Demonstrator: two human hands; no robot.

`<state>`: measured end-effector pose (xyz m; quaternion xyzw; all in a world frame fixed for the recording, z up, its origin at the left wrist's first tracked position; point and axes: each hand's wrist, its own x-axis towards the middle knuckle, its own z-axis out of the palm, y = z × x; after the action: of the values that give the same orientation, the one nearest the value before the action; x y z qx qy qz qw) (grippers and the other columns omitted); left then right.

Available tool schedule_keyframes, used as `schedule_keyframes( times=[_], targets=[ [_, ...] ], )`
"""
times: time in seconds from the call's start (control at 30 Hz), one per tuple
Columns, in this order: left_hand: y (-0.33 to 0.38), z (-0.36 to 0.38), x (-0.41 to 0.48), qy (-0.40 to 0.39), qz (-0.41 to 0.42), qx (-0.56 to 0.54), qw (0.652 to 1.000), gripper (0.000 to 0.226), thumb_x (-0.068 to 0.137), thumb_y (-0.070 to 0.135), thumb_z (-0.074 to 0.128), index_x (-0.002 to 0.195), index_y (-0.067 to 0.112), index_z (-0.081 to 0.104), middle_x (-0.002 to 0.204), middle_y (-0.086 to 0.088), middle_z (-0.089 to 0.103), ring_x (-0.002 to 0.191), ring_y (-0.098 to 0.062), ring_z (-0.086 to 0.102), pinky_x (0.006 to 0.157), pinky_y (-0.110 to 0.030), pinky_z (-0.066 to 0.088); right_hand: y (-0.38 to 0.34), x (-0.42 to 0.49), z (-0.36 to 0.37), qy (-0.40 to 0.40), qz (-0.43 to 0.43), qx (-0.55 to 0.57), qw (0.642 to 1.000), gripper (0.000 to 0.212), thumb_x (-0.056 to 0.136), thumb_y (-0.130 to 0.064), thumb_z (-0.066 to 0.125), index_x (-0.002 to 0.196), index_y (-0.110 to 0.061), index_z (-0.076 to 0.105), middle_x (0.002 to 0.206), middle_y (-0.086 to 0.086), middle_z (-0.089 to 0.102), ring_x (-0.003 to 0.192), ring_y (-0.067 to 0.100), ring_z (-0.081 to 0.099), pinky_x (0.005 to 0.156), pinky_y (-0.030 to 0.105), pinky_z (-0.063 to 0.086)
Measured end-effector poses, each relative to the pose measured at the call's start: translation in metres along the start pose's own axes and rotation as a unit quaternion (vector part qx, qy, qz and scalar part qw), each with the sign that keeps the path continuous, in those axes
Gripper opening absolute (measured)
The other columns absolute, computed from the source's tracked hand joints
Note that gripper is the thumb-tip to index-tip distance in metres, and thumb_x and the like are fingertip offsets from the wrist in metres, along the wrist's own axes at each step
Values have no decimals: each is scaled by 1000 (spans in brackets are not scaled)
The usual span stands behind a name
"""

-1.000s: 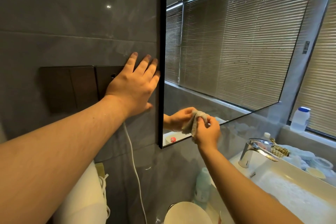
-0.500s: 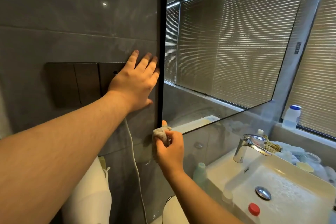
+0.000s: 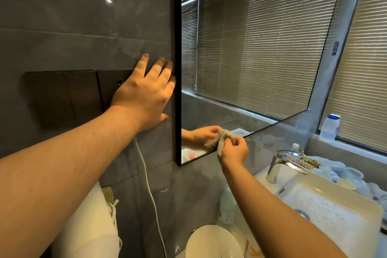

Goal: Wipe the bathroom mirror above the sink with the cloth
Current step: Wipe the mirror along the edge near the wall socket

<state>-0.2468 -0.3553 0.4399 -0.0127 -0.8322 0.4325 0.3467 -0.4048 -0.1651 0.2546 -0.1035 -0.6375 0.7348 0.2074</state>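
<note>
Cloth held against the mirror's lower edge, the other hand flat on the wall.

Head view: the right hand (image 3: 233, 151) pinches a bunched grey cloth (image 3: 223, 140) in curled fingers and holds it against the bottom edge of the mirror (image 3: 261, 52), near its lower left corner; hand and cloth are reflected in the glass. The left hand (image 3: 144, 94) lies flat on the grey wall (image 3: 83, 16) just left of the mirror's black frame, fingers straight and spread, part-covering a dark wall plate (image 3: 62, 96). Right and below, a chrome tap (image 3: 281, 163) stands at the far rim of the white sink (image 3: 356, 201). A white bottle (image 3: 329, 128) stands on the sill, far right. A white cord (image 3: 150, 190) hangs down the wall below the left hand.
</note>
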Motion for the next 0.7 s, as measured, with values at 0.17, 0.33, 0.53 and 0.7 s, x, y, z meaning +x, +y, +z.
schedule_keyframes(
  times=[0.17,0.33,0.53,0.7],
  targets=[
    [1,0,1,0,2,6,1000,94,79,71,46,149,11,28,158,-20,19,146,-36,16,116,-60,9,-7,44,-8,15,69,54,996,6,90,-11,60,94,-8,64,86,10,65,72,23,61,70,34,54],
    [0,4,2,11,2,-4,1000,92,81,68,47,149,10,28,157,-20,19,146,-36,15,116,-61,8,-6,69,0,77,145,149,975,15,90,-8,52,95,-7,67,100,13,68,85,28,63,79,36,55],
    [1,7,2,19,7,-19,1000,93,83,69,44,150,7,25,158,-21,16,146,-36,13,115,-62,5,2,32,16,64,92,66,991,15,86,-18,61,100,-16,67,93,5,70,81,25,67,75,38,58],
    [0,9,3,25,9,-27,999,89,88,69,36,150,6,21,158,-21,13,147,-37,11,114,-62,4,3,-49,24,7,33,37,999,17,89,-13,64,105,-9,60,98,10,67,85,25,64,82,41,55]
  ],
)
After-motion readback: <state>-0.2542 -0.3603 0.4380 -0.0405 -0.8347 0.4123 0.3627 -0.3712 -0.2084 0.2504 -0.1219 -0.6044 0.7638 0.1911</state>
